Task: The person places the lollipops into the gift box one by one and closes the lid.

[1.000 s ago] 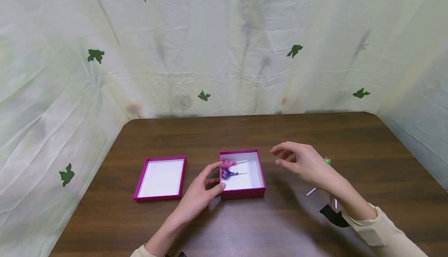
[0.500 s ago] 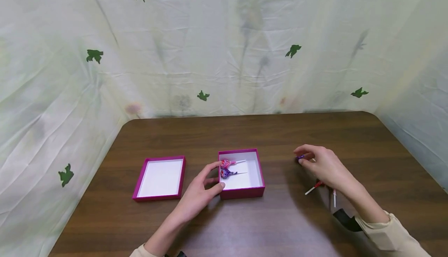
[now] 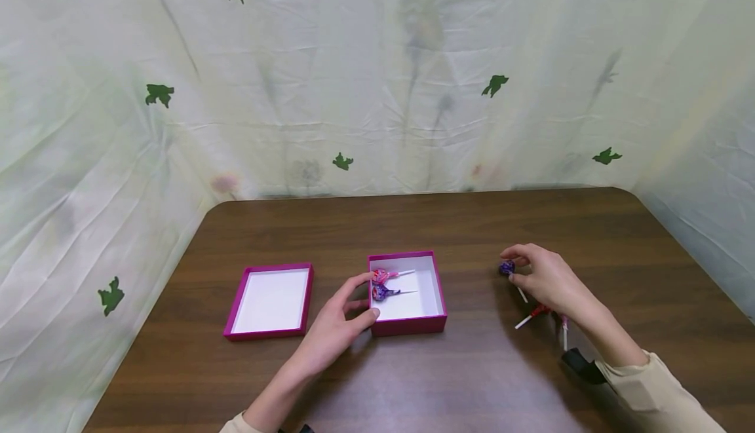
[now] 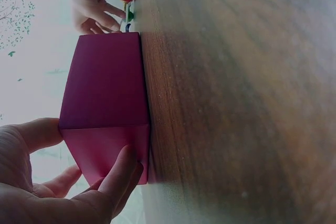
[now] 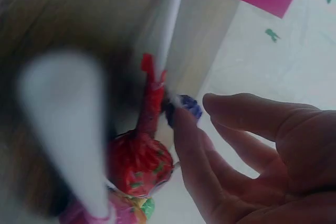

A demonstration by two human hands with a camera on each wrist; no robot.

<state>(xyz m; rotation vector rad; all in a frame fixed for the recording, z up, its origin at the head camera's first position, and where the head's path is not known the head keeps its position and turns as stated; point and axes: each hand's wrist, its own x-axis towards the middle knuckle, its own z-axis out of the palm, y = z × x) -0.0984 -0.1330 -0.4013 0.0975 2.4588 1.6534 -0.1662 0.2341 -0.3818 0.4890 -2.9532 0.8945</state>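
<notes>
Right hand has gone from beside box to right part of bench, now pinching purple lollipop, stick slanting down; looks like pickup step. 2 lollipops inside box, mid-bench. Left hand spread wide against box's left wall.

Two hands, one box, one lid and apparently six lollipops show
</notes>
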